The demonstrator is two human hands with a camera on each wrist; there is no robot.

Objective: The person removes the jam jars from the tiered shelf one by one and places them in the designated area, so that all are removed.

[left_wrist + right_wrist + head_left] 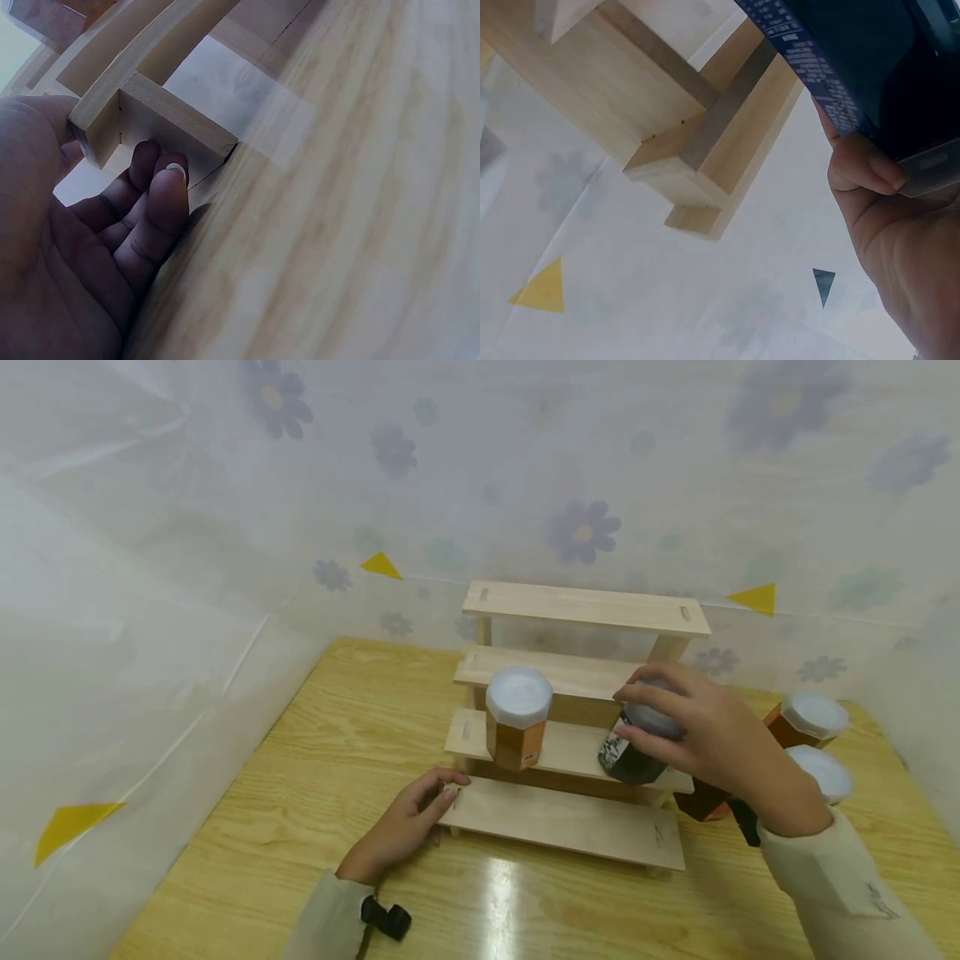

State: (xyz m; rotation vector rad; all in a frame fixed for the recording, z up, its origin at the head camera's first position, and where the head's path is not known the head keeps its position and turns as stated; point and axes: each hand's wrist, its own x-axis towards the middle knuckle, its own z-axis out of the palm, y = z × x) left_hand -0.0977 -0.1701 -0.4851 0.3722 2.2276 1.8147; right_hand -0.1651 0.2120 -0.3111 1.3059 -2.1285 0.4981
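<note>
A wooden step rack (pixel 562 822) with several tiers stands on the table. At the left end of its lowest tier, my left hand (pixel 408 810) grips the board; in the left wrist view the thumb lies over the board end (pixel 101 112) and the fingers curl beneath it. My right hand (pixel 705 735) holds a dark jar (pixel 633 764) by its pale lid, tilted at the right part of the second tier from the bottom. Whether the jar's base touches that tier I cannot tell. The right wrist view shows the dark jar (pixel 870 67) close up, with a printed label.
On the second tier, at its left, stands an amber jar (pixel 517 727) with a white lid. More lidded jars, including one with a white lid (pixel 813 714), stand on the table right of the rack, partly behind my right arm. A flowered sheet (pixel 525 468) hangs behind.
</note>
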